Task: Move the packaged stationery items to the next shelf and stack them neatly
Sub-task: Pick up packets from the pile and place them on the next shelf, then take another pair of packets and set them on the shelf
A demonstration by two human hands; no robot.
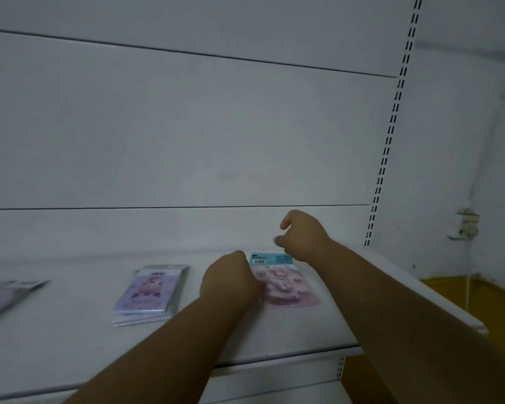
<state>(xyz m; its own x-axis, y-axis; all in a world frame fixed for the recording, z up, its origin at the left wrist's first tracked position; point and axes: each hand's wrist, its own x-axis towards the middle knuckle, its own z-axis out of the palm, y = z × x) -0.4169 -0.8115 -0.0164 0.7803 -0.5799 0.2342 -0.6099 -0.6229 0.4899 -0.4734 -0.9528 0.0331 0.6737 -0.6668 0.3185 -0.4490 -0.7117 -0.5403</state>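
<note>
A pink packaged stationery item [286, 284] with a teal header lies flat on the white shelf [303, 330] near its right end. My left hand [228, 282] rests on the pack's left edge, fingers curled down against it. My right hand [302, 236] hovers just above the pack's top right corner, fingers loosely curled and holding nothing. To the left lies a purple packaged notebook stack [149, 293]. Another pack [3, 295] lies at the far left, partly cut off by the frame.
The white back panel [187, 135] rises behind the shelf, with a slotted upright [391, 123] at its right. The shelf's right edge [438, 290] drops off beside a yellow floor area [478, 293]. A wall socket [467, 223] is mounted at the right.
</note>
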